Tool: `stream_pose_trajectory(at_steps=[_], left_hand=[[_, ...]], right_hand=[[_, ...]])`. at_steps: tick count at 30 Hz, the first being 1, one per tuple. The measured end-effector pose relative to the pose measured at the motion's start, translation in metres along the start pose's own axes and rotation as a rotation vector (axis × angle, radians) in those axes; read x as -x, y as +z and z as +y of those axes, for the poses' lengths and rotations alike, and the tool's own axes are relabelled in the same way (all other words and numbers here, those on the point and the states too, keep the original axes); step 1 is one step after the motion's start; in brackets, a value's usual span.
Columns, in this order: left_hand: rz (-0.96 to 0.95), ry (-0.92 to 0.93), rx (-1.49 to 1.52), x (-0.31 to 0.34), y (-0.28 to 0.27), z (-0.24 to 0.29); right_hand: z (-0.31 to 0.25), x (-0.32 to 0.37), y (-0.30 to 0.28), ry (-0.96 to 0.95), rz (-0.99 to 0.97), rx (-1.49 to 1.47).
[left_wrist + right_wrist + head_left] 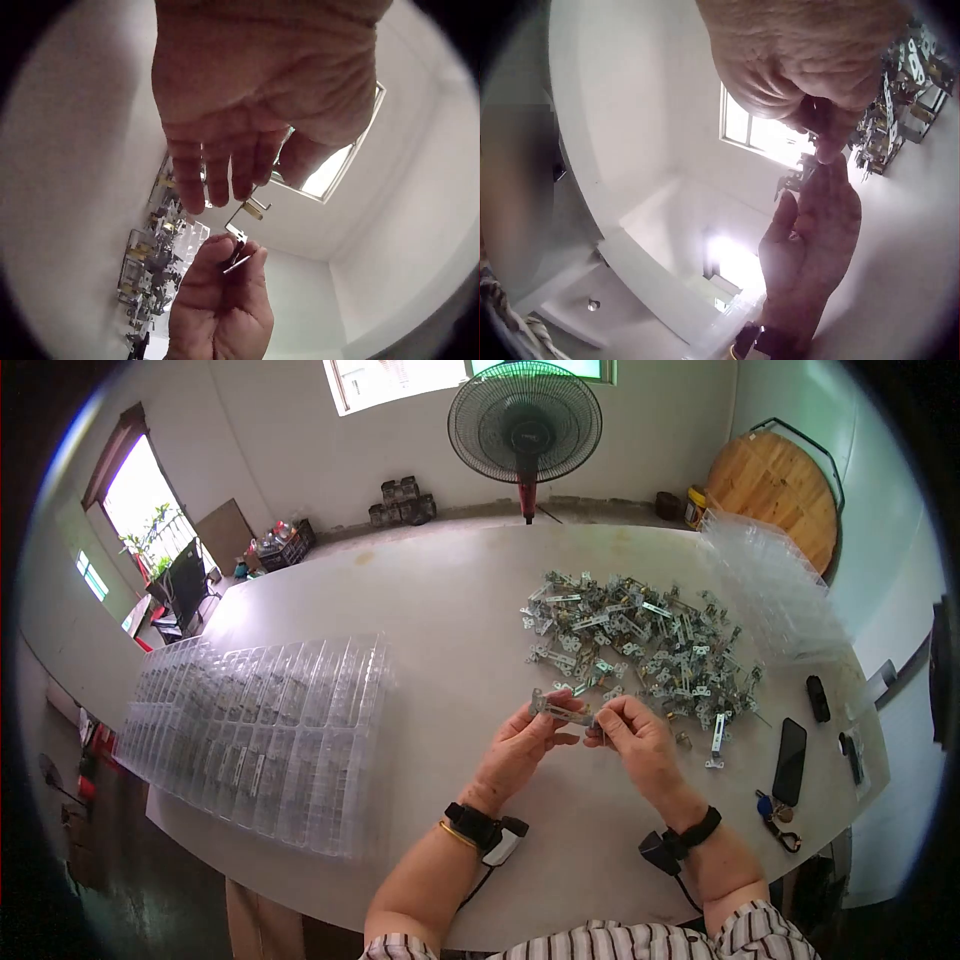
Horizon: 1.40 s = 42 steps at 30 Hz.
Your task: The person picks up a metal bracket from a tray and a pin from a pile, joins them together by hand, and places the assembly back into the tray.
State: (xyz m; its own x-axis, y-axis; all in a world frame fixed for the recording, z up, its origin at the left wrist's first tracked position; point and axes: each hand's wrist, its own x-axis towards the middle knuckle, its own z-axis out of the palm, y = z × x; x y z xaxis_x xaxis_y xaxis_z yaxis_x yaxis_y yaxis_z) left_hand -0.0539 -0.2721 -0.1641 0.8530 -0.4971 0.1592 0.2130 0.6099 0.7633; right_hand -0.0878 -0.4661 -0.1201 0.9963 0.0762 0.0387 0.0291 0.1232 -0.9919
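Head view first: I see both hands raised just above the white table (430, 610), near its front edge, and they meet on one small metal bracket (562, 712). The left hand (520, 745) pinches the bracket's left end between thumb and fingertips. The right hand (635, 735) has its thumb and forefinger closed on the right end. The bracket lies roughly level between them, clear of the table.

From the left wrist view, the left hand (247, 97) fills the top of the frame with its fingers pointing down. The bracket (244, 221) sits just under the fingertips, with the right hand (221, 300) gripping its lower end from below. In the right wrist view the right hand (810, 60) is bunched at the fingertips and the left hand (810, 240) reaches up to meet it. There the bracket (799, 176) is only a dark outline against a bright window, so I cannot tell its details.

Just beyond the right hand lies a loose heap of metal parts (640, 645). A wide run of clear plastic trays (270, 730) covers the table's left side, and a stack of clear trays (770, 575) sits at the far right. A dark phone (790, 760) and a bunch of keys (775, 815) lie near the right edge. A standing fan (525, 420) is behind the table.
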Motion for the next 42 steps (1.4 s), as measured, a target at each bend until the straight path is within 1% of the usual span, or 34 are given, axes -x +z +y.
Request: stream_pose_trajectory(at_steps=[5,7,9,10,11,13,14,16,20,22,26,32,34,42], left_hand=[[0.005,0.028,-0.008,-0.001,-0.011,-0.006],[0.010,0.021,-0.017,-0.001,-0.012,-0.006],[0.015,0.012,-0.024,0.001,-0.012,-0.007],[0.033,-0.028,-0.021,0.002,-0.011,-0.007],[0.051,-0.069,-0.019,0.002,-0.011,-0.007],[0.048,-0.100,-0.041,0.003,-0.009,-0.005],[0.047,-0.125,-0.064,0.004,-0.008,-0.004],[0.064,-0.135,-0.079,0.004,-0.006,-0.002],[0.104,-0.152,-0.132,0.004,-0.003,-0.001],[0.115,-0.161,-0.141,0.004,-0.002,-0.001],[0.115,-0.163,-0.192,0.005,-0.002,-0.002],[0.091,-0.167,-0.215,0.004,-0.004,-0.005],[0.108,-0.170,-0.234,0.004,-0.002,-0.003],[0.151,-0.171,-0.229,0.005,0.000,-0.002]], right_hand=[[0.015,-0.002,-0.002,0.003,-0.044,0.027],[0.024,-0.003,-0.007,-0.161,0.018,0.306],[0.018,-0.002,-0.007,-0.181,0.022,0.318],[0.011,0.000,-0.006,-0.203,0.026,0.330],[0.000,0.003,-0.003,-0.200,0.030,0.329],[-0.018,0.011,0.003,0.014,-0.029,0.208],[-0.016,0.012,0.003,0.017,-0.023,0.205],[-0.011,0.012,0.002,-0.026,-0.103,0.202],[-0.004,0.012,0.010,-0.066,-0.067,0.153],[-0.003,0.012,0.011,-0.091,-0.087,0.127],[-0.005,0.013,0.011,-0.069,-0.078,0.127],[-0.010,0.015,0.011,-0.034,-0.051,0.270],[-0.006,0.015,0.009,-0.108,-0.035,0.375],[-0.009,0.014,0.010,-0.108,0.013,0.418]])
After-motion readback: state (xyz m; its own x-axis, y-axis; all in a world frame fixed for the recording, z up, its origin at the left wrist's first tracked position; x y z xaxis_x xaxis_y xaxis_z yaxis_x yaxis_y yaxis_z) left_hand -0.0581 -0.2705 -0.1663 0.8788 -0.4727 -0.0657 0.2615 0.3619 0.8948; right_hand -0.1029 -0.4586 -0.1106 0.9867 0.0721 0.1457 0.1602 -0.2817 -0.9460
